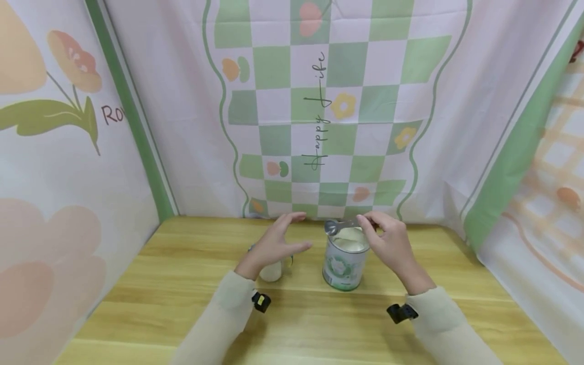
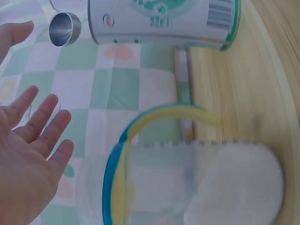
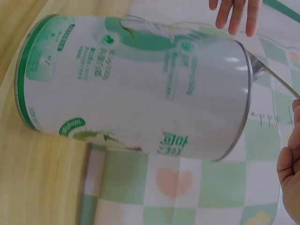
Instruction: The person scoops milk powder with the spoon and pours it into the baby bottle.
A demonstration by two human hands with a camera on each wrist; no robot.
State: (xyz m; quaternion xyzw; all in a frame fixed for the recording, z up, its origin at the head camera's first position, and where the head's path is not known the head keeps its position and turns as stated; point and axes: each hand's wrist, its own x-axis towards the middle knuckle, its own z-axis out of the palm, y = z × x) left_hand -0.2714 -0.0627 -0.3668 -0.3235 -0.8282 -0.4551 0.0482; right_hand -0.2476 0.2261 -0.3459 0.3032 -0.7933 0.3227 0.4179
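Observation:
My right hand (image 1: 389,242) pinches the handle of a metal measuring spoon (image 1: 339,226) over the mouth of a tin. The spoon's round bowl (image 2: 64,29) shows beside the tin's rim in the left wrist view. The white and green tin (image 1: 344,266) stands upright on the table, with pale powder (image 1: 350,243) inside. My left hand (image 1: 277,241) is spread, palm toward the tin, and holds nothing. Below and behind it stands a clear bottle (image 2: 159,183) with a blue and yellow handle (image 2: 112,173) and white contents at its bottom; in the head view the hand partly hides it.
The wooden table (image 1: 182,304) reaches back to a checked cloth (image 1: 315,101) hanging behind it. More printed cloth (image 1: 132,192) hangs along the left side and the right side. A black wrist strap (image 1: 401,313) sits at each cuff.

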